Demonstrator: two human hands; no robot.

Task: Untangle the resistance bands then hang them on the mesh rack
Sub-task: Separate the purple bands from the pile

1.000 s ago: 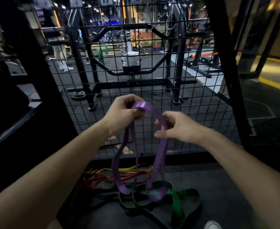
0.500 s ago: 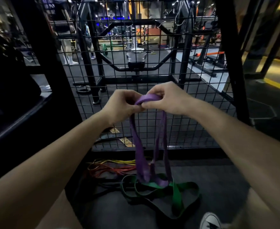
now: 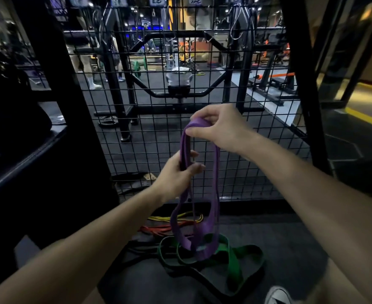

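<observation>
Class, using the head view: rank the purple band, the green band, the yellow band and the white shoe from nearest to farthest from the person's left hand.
1. purple band: gripped in the left hand.
2. yellow band: on the floor by the mesh base.
3. green band: on the floor, below and right.
4. white shoe: bottom right corner.

Mesh rack [image 3: 202, 150] blocks ahead; bands [image 3: 233, 260] clutter the floor.

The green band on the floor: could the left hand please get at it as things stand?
Probably not yet: the left hand grips the purple band, whose hanging loops drape over the green band. Nothing else blocks the way down.
</observation>
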